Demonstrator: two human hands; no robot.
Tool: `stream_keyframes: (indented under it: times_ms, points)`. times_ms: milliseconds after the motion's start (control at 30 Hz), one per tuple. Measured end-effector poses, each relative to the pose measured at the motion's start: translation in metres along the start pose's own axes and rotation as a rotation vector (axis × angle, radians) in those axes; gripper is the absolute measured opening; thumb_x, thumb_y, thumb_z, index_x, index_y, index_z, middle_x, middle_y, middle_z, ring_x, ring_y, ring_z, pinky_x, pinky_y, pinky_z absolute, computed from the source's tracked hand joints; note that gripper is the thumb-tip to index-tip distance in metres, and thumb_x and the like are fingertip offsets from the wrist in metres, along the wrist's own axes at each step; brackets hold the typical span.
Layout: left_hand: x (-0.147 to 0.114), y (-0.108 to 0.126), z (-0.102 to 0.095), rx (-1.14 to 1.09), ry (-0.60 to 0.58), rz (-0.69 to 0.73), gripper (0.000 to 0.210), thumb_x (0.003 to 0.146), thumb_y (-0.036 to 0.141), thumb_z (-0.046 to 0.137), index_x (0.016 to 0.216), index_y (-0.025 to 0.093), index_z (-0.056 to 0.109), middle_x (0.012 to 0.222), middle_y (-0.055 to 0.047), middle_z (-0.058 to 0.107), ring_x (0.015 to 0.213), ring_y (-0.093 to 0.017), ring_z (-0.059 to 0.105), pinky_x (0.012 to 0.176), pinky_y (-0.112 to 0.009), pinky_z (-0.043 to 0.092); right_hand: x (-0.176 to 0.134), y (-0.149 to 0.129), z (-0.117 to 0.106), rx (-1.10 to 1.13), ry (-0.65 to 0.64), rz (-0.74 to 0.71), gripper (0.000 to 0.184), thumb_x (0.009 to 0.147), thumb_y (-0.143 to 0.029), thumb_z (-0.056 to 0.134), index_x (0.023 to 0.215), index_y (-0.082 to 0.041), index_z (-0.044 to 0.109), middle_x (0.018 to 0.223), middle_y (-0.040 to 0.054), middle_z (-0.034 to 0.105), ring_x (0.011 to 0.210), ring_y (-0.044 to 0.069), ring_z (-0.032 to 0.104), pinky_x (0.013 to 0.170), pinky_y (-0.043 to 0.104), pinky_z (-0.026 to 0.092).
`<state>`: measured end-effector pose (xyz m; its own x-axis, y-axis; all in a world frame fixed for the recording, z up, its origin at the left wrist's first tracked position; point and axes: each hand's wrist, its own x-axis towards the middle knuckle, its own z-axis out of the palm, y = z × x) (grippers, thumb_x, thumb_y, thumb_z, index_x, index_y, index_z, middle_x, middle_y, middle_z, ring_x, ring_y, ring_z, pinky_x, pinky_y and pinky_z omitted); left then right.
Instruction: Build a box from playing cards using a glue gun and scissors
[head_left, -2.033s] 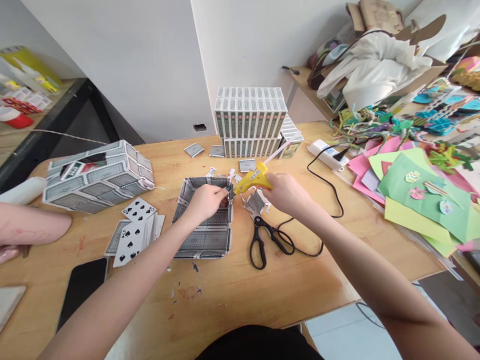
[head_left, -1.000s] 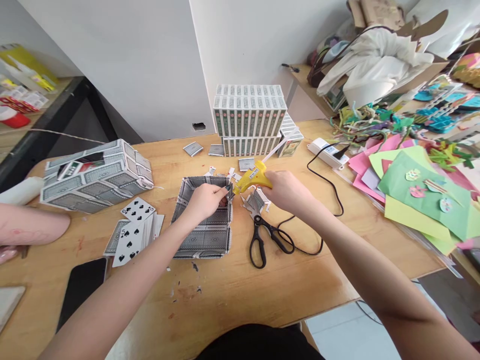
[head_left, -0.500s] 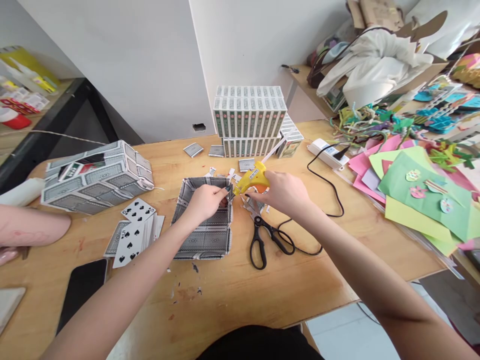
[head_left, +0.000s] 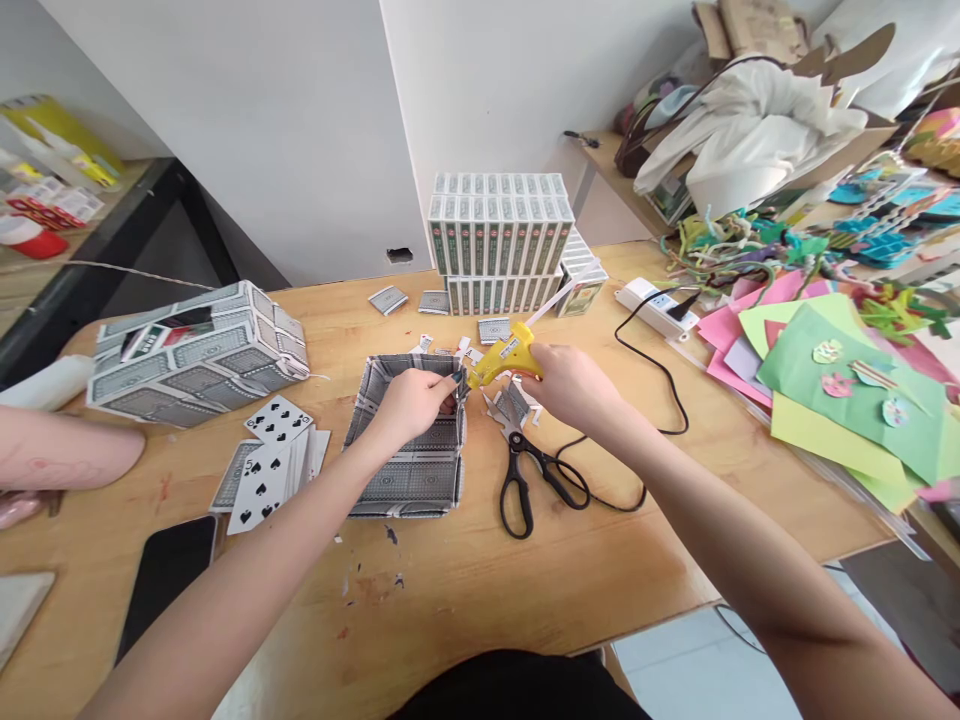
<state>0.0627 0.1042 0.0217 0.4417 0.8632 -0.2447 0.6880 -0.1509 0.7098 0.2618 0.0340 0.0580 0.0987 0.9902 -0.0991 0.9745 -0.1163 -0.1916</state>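
An open box made of playing cards (head_left: 405,485) sits on the table in front of me. My left hand (head_left: 415,402) reaches over it and pinches its right wall near the far corner. In my right hand (head_left: 568,382) is a yellow hot glue gun (head_left: 504,357), its nozzle at the outside of that wall, close to my left fingertips. A white glue stick (head_left: 553,300) sticks out of the gun's back. Below the gun lie black-handled scissors (head_left: 517,445), blades partly open, among card scraps. My left fingertips are partly hidden inside the box.
Stacked card packs (head_left: 499,235) stand at the back. A larger card-covered box (head_left: 202,365), loose playing cards (head_left: 262,480) and a phone (head_left: 169,580) are leftward. A power strip (head_left: 656,308) with black cord and coloured paper (head_left: 847,400) lie rightward. Another person's arm (head_left: 67,448) rests at far left.
Both hands and the glue gun stay almost in place at the box wall. The right hand's grip on the gun shifts slightly; the view moves a little.
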Motion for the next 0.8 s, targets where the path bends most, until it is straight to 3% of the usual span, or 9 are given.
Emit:
stream_keyframes:
  times_ms: [533, 667, 800]
  points:
    - [0.002, -0.005, 0.002, -0.056, -0.022, 0.003, 0.040, 0.076, 0.043, 0.045, 0.059, 0.014, 0.065, 0.059, -0.003, 0.067, 0.061, -0.018, 0.062, 0.060, -0.025, 0.043, 0.005, -0.008, -0.009, -0.086, 0.009, 0.017, 0.017, 0.083, -0.026, 0.043, 0.091, -0.017, 0.056, 0.091, 0.0092, 0.066, 0.074, 0.020, 0.060, 0.053, 0.027, 0.031]
    - [0.002, -0.005, 0.003, -0.077, -0.018, -0.011, 0.040, 0.077, 0.044, 0.044, 0.057, 0.014, 0.064, 0.058, -0.003, 0.066, 0.059, -0.017, 0.061, 0.060, -0.026, 0.043, 0.006, -0.012, -0.010, -0.138, 0.028, 0.029, 0.022, 0.085, -0.033, 0.044, 0.094, -0.017, 0.055, 0.094, 0.0093, 0.066, 0.077, 0.020, 0.061, 0.055, 0.027, 0.033]
    - [0.002, -0.005, 0.004, -0.075, -0.021, -0.018, 0.041, 0.077, 0.044, 0.043, 0.059, 0.014, 0.064, 0.059, -0.003, 0.066, 0.059, -0.017, 0.061, 0.060, -0.026, 0.043, 0.005, -0.014, -0.010, -0.167, 0.039, 0.041, 0.040, 0.079, -0.053, 0.046, 0.093, -0.016, 0.056, 0.085, 0.0097, 0.067, 0.073, 0.021, 0.061, 0.054, 0.027, 0.034]
